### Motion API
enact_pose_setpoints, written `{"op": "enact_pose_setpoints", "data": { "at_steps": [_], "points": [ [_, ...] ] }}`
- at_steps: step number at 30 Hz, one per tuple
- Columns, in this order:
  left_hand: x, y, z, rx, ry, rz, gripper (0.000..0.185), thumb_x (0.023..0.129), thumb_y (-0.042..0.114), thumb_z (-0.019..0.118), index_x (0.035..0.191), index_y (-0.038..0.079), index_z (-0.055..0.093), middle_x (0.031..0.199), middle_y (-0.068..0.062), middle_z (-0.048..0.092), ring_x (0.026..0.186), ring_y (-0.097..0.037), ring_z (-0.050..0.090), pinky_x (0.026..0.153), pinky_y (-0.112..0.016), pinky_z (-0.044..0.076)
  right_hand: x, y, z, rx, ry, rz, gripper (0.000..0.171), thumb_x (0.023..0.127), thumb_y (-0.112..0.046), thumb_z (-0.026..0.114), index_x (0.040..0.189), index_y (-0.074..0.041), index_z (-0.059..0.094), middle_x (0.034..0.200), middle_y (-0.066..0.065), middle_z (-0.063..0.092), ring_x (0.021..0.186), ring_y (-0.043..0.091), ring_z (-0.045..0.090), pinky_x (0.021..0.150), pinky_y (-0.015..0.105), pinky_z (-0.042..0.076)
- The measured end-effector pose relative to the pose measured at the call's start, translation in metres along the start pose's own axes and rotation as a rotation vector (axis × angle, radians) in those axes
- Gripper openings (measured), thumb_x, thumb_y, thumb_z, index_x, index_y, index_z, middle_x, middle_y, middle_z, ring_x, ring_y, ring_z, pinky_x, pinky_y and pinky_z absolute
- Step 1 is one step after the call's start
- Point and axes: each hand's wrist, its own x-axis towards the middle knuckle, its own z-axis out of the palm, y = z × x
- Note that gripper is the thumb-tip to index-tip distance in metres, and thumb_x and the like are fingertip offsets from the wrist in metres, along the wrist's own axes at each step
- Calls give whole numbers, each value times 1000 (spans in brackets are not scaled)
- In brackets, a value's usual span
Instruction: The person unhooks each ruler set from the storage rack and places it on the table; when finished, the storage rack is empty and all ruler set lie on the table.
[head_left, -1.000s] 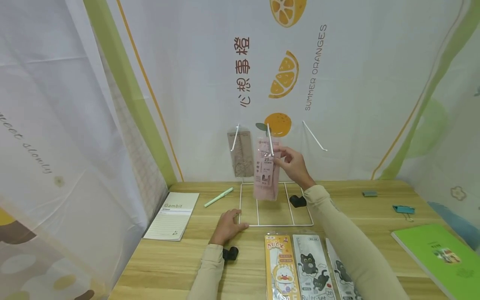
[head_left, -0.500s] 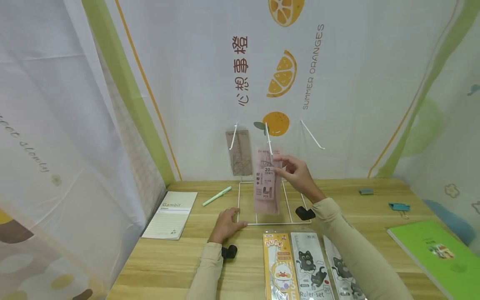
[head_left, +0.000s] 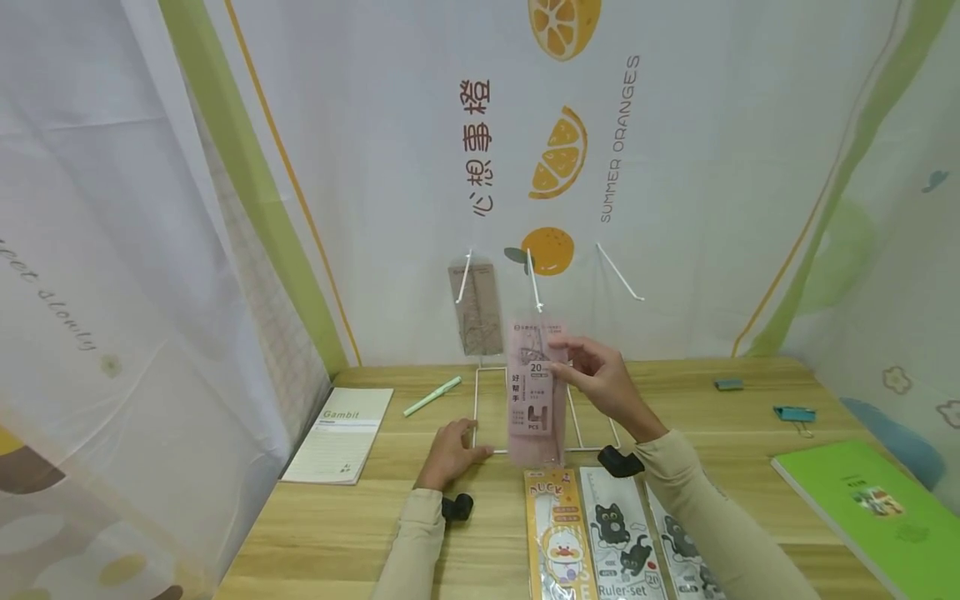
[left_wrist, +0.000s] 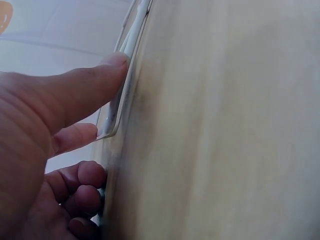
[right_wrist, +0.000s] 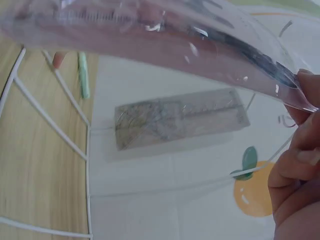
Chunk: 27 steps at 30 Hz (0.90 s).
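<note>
My right hand [head_left: 603, 383] pinches the right edge of a pink ruler set in a clear sleeve [head_left: 537, 417], thumb in front. The set hangs upright in front of a white wire display rack [head_left: 600, 448], below its middle hook [head_left: 533, 283]. In the right wrist view the pink sleeve [right_wrist: 165, 55] crosses the top. My left hand [head_left: 450, 454] grips the front left corner of the rack's base. In the left wrist view the thumb [left_wrist: 95, 85] lies on the wire and the lower fingers are curled. A grey-brown ruler set [head_left: 477, 312] hangs on the left hook.
A yellow duck pack [head_left: 558, 533] and black-cat ruler sets [head_left: 621, 533] lie in front of the rack. A notebook [head_left: 341, 433] and a green pen [head_left: 432, 397] lie left. On the right are binder clips [head_left: 795, 413] and a green book [head_left: 862, 492]. The right hook [head_left: 621, 273] holds nothing.
My right hand has brought the pink ruler set down and toward me, off the middle hook's end. My left hand has stayed at the rack's corner.
</note>
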Motion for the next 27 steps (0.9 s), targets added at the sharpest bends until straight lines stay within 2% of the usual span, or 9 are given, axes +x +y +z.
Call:
{"op": "enact_pose_setpoints", "data": {
  "at_steps": [2, 9, 13, 15, 17, 20, 27],
  "points": [
    [0, 0, 0, -7, 0, -1, 61, 83, 24, 83, 131, -5, 60, 89, -9, 56, 83, -22, 49, 72, -38, 45, -3, 0, -1, 6, 2, -13, 37, 85, 20, 64, 121, 13, 61, 77, 18, 59, 56, 3, 42, 48, 21, 35],
    [-2, -2, 2, 7, 2, -8, 60, 82, 23, 84, 130, -4, 61, 88, -7, 55, 84, -22, 48, 73, -37, 44, -6, -13, -2, 9, 7, -42, 37, 87, 16, 67, 123, 8, 63, 84, 10, 66, 58, 6, 46, 49, 22, 38],
    [-1, -1, 2, 7, 2, 2, 59, 82, 22, 84, 129, -5, 62, 87, -8, 55, 81, -21, 48, 71, -36, 43, -7, -22, -2, 33, 51, -39, 36, 87, 14, 67, 122, 8, 63, 87, 5, 70, 59, 6, 49, 51, 21, 41],
    [-1, -1, 2, 10, 5, 9, 58, 82, 22, 85, 128, -5, 62, 88, -9, 57, 81, -21, 49, 70, -36, 44, -10, -26, 0, 59, 84, -7, 35, 87, 13, 68, 122, 9, 63, 86, 2, 69, 60, 6, 49, 51, 20, 40],
    [0, -1, 1, 9, 4, 8, 58, 81, 22, 85, 128, -6, 62, 92, -11, 60, 83, -22, 51, 72, -37, 46, -15, -29, 3, 82, 104, 46, 34, 88, 11, 68, 122, 10, 62, 85, -1, 68, 61, 5, 50, 51, 20, 40],
    [0, 0, 1, 6, 1, 2, 58, 81, 22, 85, 127, -6, 62, 100, -16, 64, 88, -25, 56, 77, -41, 49, -28, -29, 9, 122, 99, 173, 35, 89, 6, 70, 123, 11, 61, 86, -3, 66, 61, 4, 51, 50, 19, 38],
    [1, 5, -2, 21, -21, 2, 57, 82, 22, 84, 126, -6, 61, 118, -24, 65, 102, -34, 60, 89, -50, 50, -63, -17, 30, 204, -52, 545, 41, 91, -6, 72, 126, 11, 60, 83, -1, 61, 51, 2, 39, 48, 17, 32]
  ]
}}
